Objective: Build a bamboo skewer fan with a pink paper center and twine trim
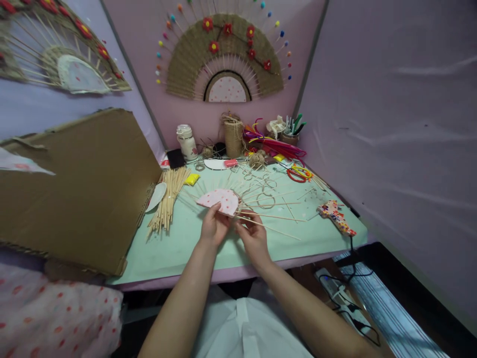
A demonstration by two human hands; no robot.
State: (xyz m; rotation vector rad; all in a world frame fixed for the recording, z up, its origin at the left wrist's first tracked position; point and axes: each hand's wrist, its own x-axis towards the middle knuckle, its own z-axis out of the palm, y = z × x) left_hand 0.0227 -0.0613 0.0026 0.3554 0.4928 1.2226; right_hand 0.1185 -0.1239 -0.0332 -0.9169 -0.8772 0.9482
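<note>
My left hand (pixel 213 227) pinches the lower edge of a pink dotted half-round piece (pixel 219 200) with thin wooden skewers (pixel 272 217) fanning out from it over the pale green table (pixel 186 243). My right hand (pixel 253 237) is closed on the skewer ends just right of that piece. Both hands hover near the table's middle.
A bundle of loose skewers (pixel 169 199) and a big cardboard sheet (pixel 74 184) lie left. A floral glue gun (pixel 335 215) rests at the right edge, red scissors (pixel 298 174) behind it. Jars, twine rolls (pixel 233 136) and pipe cleaners line the back wall under a finished fan (pixel 223 57).
</note>
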